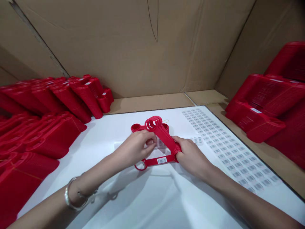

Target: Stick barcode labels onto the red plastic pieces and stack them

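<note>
Gripping a small bundle of red plastic hangers (163,135) in both hands over a white table (107,136). Closing the left hand (135,148) firmly around the middle of the bundle, just below its ringed top, with a silver bangle (73,194) showing on that wrist. Wrapping the right hand (193,157) tightly around the bundle's lower right corner, where the slanted arm meets the bottom bar. Showing a barcode sticker (162,160) on that bottom bar, between the hands and nearer the right one. Working just beside a sheet of barcode labels (228,149) lying flat on the table to the right. Working also between piled stacks of red hangers on the left (71,98) and on the right (257,108), with brown cardboard walls (119,47) standing behind the table.
</note>
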A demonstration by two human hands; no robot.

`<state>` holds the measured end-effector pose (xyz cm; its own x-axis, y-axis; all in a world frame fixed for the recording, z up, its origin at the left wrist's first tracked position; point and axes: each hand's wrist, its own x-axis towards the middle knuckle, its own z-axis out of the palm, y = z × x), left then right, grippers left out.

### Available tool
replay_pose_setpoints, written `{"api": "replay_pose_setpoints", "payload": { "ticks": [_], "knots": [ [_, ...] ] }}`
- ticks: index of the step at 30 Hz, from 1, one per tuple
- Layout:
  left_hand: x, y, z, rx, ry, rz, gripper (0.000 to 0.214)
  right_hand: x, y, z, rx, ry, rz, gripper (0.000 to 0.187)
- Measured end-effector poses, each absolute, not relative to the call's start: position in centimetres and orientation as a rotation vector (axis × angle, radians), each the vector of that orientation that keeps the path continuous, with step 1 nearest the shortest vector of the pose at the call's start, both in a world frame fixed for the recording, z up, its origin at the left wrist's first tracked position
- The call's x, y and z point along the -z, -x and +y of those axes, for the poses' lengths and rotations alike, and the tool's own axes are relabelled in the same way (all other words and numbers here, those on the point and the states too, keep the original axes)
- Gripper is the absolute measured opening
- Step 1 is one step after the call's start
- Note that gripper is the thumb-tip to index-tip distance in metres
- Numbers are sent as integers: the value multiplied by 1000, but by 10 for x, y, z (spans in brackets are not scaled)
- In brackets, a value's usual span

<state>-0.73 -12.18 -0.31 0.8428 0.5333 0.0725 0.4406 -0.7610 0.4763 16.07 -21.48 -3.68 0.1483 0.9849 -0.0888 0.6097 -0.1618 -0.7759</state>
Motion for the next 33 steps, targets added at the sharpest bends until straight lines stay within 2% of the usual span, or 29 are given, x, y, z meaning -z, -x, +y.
{"api": "replay_pose_setpoints", "payload": {
  "ticks": [4, 9, 28, 33],
  "knots": [
    [-22, 10, -128, -235, -2276, 741, 21, 37, -160, -216, -812, 1840, -1528, 25],
    [-22, 7, -133, -303, -2038, 738, 24, 33, -156, -218, -818, 1813, -1540, 23],
    [-17, 4, -136, -311, -1986, 812, 24, 29, -150, -223, -857, 1735, -1554, 37],
    [-19, 3, -138, -336, -2052, 823, 22, 30, -150, -223, -857, 1722, -1555, 35]
  ]
}}
